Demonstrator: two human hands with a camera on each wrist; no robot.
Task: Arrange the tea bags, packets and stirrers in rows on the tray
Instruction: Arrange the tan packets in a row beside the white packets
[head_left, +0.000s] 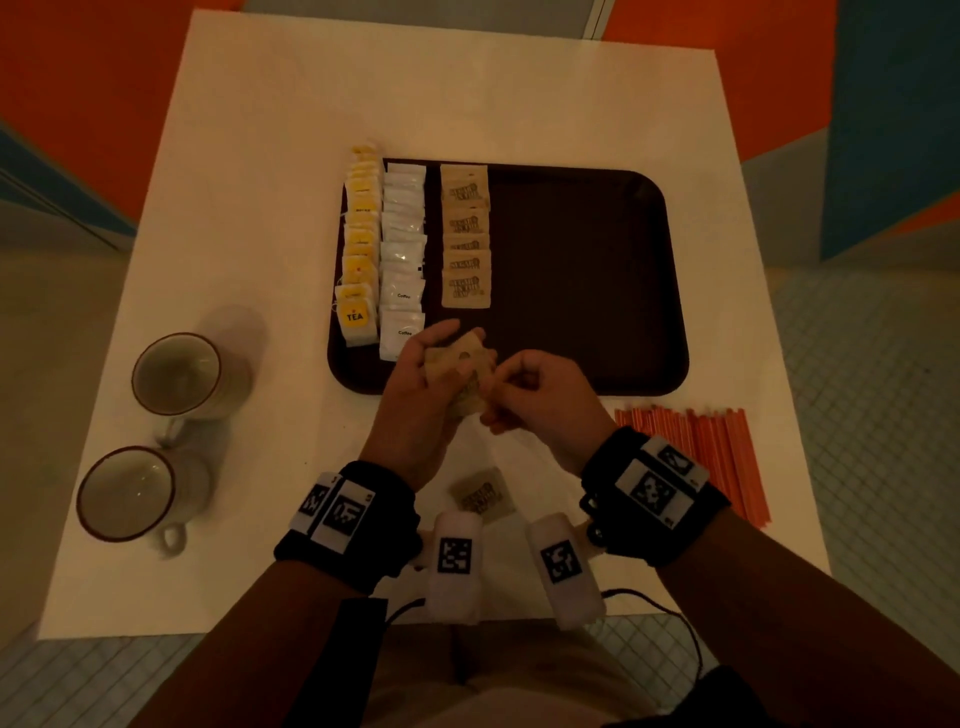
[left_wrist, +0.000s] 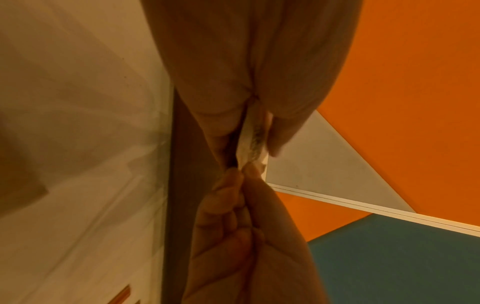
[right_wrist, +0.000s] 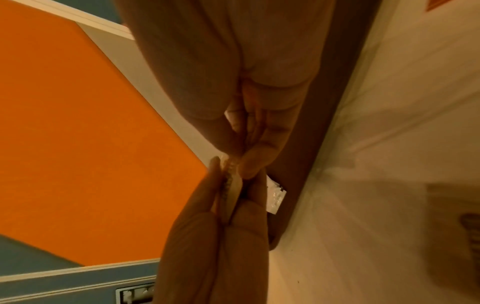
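- Left hand (head_left: 415, 374) grips a small stack of brown sugar packets (head_left: 460, 364) over the tray's near edge; right hand (head_left: 540, 395) pinches one packet's edge, fingers curled, peeling it off.
- Tray (head_left: 597, 291): tea bags (head_left: 358, 249), white coffee packets (head_left: 402, 260) and brown sugar row (head_left: 466, 239) laid; brown row looks unfinished.
- Left: one loose sugar packet (head_left: 483, 496) on the table, orange stirrers (head_left: 696, 447) beside the tray, untouched.

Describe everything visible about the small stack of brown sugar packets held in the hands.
The brown sugar packets are flat, tan, paper-like squares with dark print, bunched in a loose stack. The left hand holds them over the tray's near edge, below the brown row, while the right hand pinches an edge. The count is unclear.
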